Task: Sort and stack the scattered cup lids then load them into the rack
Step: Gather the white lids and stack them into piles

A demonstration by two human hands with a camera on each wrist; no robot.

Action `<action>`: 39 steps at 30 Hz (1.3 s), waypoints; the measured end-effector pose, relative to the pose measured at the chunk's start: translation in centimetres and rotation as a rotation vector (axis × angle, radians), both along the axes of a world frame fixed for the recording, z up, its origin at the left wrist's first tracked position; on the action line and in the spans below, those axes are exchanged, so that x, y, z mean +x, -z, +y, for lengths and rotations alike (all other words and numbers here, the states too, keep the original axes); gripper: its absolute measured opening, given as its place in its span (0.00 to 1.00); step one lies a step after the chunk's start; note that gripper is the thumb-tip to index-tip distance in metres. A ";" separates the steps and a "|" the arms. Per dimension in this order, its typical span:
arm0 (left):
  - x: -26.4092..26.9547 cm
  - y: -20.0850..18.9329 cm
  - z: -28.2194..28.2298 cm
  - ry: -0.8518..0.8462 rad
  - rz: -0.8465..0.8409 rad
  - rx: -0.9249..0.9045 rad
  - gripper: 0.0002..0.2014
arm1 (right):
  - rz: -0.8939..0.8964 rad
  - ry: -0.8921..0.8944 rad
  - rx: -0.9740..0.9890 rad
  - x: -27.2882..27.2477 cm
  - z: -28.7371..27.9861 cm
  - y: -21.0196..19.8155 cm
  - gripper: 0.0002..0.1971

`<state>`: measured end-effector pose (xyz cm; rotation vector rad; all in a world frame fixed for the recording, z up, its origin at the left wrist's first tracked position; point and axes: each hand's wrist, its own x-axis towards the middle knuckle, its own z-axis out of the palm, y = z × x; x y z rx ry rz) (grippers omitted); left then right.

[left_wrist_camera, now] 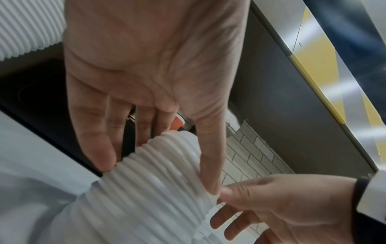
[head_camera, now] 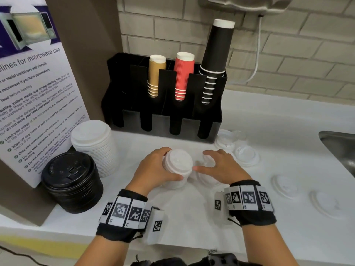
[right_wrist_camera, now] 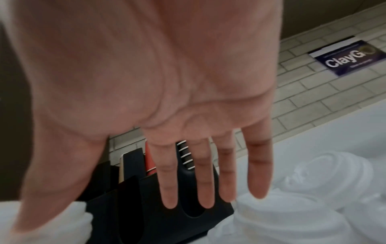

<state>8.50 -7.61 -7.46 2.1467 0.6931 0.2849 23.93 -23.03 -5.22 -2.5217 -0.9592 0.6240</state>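
The left hand (head_camera: 153,169) grips a small stack of white lids (head_camera: 177,166) upright on the table (head_camera: 192,217), directly before the rack (head_camera: 163,120). The right hand (head_camera: 221,166), fingers spread and holding nothing, hovers over loose lids (head_camera: 246,155) just right of the stack.

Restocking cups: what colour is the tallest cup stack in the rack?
Black with white rims; head view.
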 end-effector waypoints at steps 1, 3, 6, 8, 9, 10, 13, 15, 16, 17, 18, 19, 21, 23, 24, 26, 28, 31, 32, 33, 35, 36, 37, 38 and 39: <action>0.0 0.1 0.1 -0.002 -0.004 -0.010 0.36 | 0.002 0.009 0.050 0.1 -0.1 0.0 0.32; -0.1 0.2 0.3 -0.009 -0.005 -0.032 0.34 | -0.021 0.030 0.096 0.3 -0.2 0.0 0.25; -0.2 0.3 0.5 -0.013 -0.003 -0.050 0.33 | -0.047 -0.025 -0.088 0.2 -0.5 0.3 0.31; -0.2 0.4 0.5 -0.015 -0.004 -0.055 0.33 | -0.034 -0.055 -0.182 -0.2 -0.5 0.6 0.39; -0.2 0.3 0.5 -0.017 -0.005 -0.056 0.33 | -0.038 -0.064 -0.198 -0.4 -0.4 0.6 0.42; -0.2 0.3 0.5 -0.018 -0.005 -0.053 0.33 | -0.053 -0.071 -0.205 -0.5 -0.3 0.7 0.43; -0.3 0.3 0.5 -0.023 -0.006 -0.037 0.33 | -0.126 -0.079 -0.231 -0.8 0.1 0.4 0.39; -0.3 0.2 0.4 -0.028 -0.005 -0.036 0.35 | -0.151 -0.086 -0.270 -0.8 0.2 0.2 0.30; -0.4 0.1 0.4 -0.030 -0.002 -0.039 0.37 | -0.159 -0.092 -0.282 -0.8 0.3 0.2 0.24; -0.5 0.1 0.4 -0.033 0.001 -0.045 0.42 | -0.170 -0.097 -0.285 -0.9 0.3 0.2 0.19; -0.5 0.0 0.4 -0.036 0.002 -0.053 0.46 | -0.184 -0.100 -0.283 -0.9 0.3 0.3 0.15; -0.6 -0.1 0.3 -0.038 -0.001 -0.059 0.48 | -0.200 -0.101 -0.282 -0.9 0.3 0.2 0.13; -0.7 -0.2 0.3 -0.041 -0.016 -0.054 0.46 | -0.223 -0.102 -0.281 -0.9 0.2 -0.2 0.12; -0.8 -0.2 0.2 -0.041 -0.022 -0.042 0.43 | -0.241 -0.112 -0.279 -1.0 0.0 -1.1 0.11; -0.8 -0.2 0.1 -0.042 -0.023 -0.042 0.41 | -0.254 -0.112 -0.258 -0.9 -0.2 -1.6 0.11; -0.8 -0.2 0.1 -0.046 -0.031 -0.046 0.39 | -0.264 -0.083 -0.123 -0.6 -0.5 -2.7 0.08; -0.8 -0.1 0.0 -0.047 -0.040 -0.052 0.38 | -0.215 -0.033 0.134 -0.3 -0.7 -3.7 0.05; -0.8 0.0 -0.1 -0.041 -0.049 -0.064 0.39 | -0.010 0.031 0.567 -0.3 -0.5 -4.9 0.08; -0.8 0.0 -0.1 -0.040 -0.053 -0.068 0.39 | 0.128 0.037 0.678 -0.5 -0.2 -5.1 0.12; -0.8 0.0 -0.1 -0.039 -0.061 -0.072 0.39 | 0.278 0.036 0.748 -0.9 0.2 -5.0 0.14; -0.7 0.0 -0.1 -0.037 -0.077 -0.072 0.38 | 0.484 0.031 0.766 -1.8 1.0 -4.3 0.16; -0.7 0.0 -0.1 -0.034 -0.082 -0.064 0.37 | 0.506 0.028 0.734 -2.2 1.6 -3.9 0.17; -0.6 0.0 -0.1 -0.032 -0.083 -0.058 0.36 | 0.491 0.030 0.695 -2.6 2.0 -3.4 0.17; -0.6 0.1 -0.1 -0.034 -0.084 -0.052 0.36 | 0.459 0.038 0.662 -2.8 2.3 -2.9 0.17; -0.6 0.1 0.0 -0.036 -0.087 -0.045 0.35 | 0.431 0.050 0.636 -3.0 2.6 -2.5 0.15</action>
